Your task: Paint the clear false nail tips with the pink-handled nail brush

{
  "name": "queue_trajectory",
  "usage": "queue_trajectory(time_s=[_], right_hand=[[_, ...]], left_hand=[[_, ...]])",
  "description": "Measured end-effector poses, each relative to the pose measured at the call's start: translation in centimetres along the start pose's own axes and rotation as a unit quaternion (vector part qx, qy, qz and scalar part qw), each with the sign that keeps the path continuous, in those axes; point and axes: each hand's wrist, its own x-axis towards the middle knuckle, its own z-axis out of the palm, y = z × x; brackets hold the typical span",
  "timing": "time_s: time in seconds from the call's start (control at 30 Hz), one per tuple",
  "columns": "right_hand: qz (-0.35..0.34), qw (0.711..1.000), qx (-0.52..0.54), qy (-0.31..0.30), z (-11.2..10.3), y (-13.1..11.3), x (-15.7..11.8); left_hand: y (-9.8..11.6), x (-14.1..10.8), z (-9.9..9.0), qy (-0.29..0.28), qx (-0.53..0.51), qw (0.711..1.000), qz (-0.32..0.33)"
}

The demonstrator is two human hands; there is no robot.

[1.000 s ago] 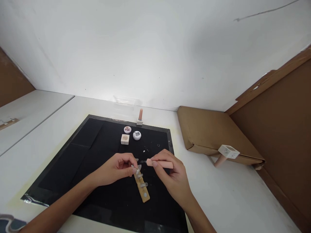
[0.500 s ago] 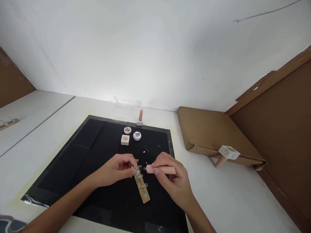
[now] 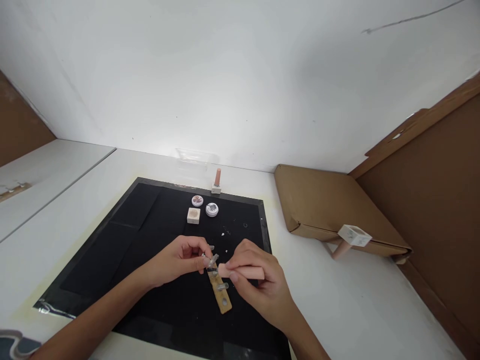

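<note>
Location type: small craft workstation, workshop style; whether it belongs to a home or a business cannot be determined. Indicators: a white tabletop [image 3: 348, 295], partly covered by a black work mat [image 3: 168, 320], is set against a plain white wall [image 3: 225, 65]. Brown panels [image 3: 431, 185] border the left and right sides in the manner of a booth. Supplies are of fine handwork scale: small round containers [image 3: 212, 209], a wooden strip [image 3: 217, 293] bearing clear pieces [image 3: 222, 286], and a pink-handled tool [image 3: 249, 272]. A flat cardboard box [image 3: 322, 200] lies at the right.
</note>
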Motion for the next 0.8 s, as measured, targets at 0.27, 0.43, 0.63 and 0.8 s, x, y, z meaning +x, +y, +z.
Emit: queue_trajectory(time_s=[0.27, 0.43, 0.63, 0.8], right_hand=[[0.019, 0.998, -0.029, 0.055, 0.12, 0.2, -0.24], [0.013, 0.998, -0.041, 0.038, 0.45, 0.14, -0.31], [0.019, 0.995, -0.053, 0.077, 0.43, 0.23, -0.39], [0.006, 0.997, -0.044, 0.057, 0.63, 0.08, -0.38]], left_hand=[[-0.08, -0.15, -0.18, 0.015, -0.033, 0.999, -0.038], [-0.31, -0.2, -0.24, 0.01, -0.066, 0.996, -0.055], [-0.22, -0.2, 0.06, 0.009, -0.077, 0.995, -0.069], [-0.37, -0.22, 0.02, 0.006, -0.094, 0.994, -0.061]])
